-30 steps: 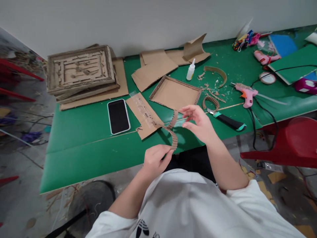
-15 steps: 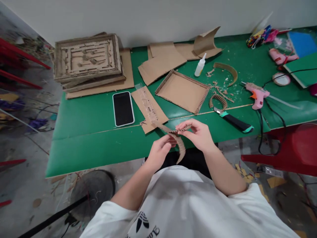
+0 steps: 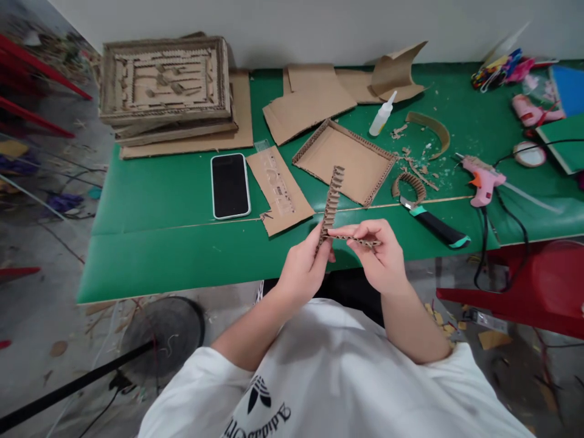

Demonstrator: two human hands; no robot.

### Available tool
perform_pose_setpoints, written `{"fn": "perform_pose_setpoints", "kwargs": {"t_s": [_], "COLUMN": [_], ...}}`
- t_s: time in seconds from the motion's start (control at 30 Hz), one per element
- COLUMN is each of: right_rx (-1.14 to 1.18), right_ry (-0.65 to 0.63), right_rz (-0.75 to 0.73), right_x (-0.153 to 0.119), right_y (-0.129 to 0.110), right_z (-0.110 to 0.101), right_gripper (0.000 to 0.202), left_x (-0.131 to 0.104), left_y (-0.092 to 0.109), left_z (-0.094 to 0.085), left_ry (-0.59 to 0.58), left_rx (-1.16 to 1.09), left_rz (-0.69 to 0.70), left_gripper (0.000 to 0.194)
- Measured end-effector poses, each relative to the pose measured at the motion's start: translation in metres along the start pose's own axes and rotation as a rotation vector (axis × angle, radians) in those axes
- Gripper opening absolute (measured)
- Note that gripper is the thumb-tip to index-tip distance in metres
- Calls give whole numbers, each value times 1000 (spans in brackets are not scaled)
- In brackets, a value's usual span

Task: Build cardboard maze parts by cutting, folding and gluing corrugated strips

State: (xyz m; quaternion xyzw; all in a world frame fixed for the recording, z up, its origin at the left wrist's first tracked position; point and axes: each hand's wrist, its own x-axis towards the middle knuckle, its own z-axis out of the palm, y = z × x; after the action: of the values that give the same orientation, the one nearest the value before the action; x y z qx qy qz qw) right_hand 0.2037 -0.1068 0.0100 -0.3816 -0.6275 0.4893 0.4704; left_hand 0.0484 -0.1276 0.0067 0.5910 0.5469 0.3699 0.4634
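Observation:
A corrugated cardboard strip (image 3: pixel 333 198) stands up out of my left hand (image 3: pixel 302 266), whose thumb and fingers are closed around its lower part. My right hand (image 3: pixel 379 252) pinches a second stretch of corrugated strip (image 3: pixel 349 237) that runs sideways and meets the first at my left fingertips. Whether the two are one bent strip or separate pieces I cannot tell. Both hands are just above the table's front edge. Beyond them lies a shallow cardboard tray (image 3: pixel 345 159) with a raised corrugated rim. Left of it, a clear ruler (image 3: pixel 279 190) rests on a cardboard piece (image 3: pixel 292 210).
On the green table (image 3: pixel 150 255) lie a phone (image 3: pixel 230 185), a utility knife (image 3: pixel 438 226), a curled strip (image 3: pixel 409 187), a glue bottle (image 3: pixel 382 115) and a pink glue gun (image 3: pixel 486 179) with its cord. Stacked cardboard frames (image 3: pixel 166 85) stand back left. A red stool (image 3: pixel 547 286) is at right.
The strip in my left hand has swung from hanging toward my body to standing upright. The right-hand stretch now lies sideways between my fingers. The view has shifted slightly.

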Motion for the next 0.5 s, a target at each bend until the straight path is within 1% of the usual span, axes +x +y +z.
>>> {"fn": "perform_pose_setpoints", "kwargs": {"t_s": [0.1,0.23,0.3,0.4,0.5], "right_rx": [60,153,185,223,242], "right_ry": [30,80,62,40,56], "right_rz": [8,10,24,21,6], "right_x": [4,10,12,15,17], "right_y": [-3,-9,-10,-9,-6], "right_z": [-2,-5,-6,-7,-7], "right_gripper": [12,11,12,13,14], "left_x": [-1,-3,-5,-6,-6], "left_y": [6,9,9,10,10], "left_z": [-2,-5,-5,-6,-7], "left_ry": [-37,-78,-94,-80,-95], "left_rx": [60,60,56,65,79], "left_rz": [-23,-26,-23,-19,-8], "left_gripper": [40,39,38,37,36]}}
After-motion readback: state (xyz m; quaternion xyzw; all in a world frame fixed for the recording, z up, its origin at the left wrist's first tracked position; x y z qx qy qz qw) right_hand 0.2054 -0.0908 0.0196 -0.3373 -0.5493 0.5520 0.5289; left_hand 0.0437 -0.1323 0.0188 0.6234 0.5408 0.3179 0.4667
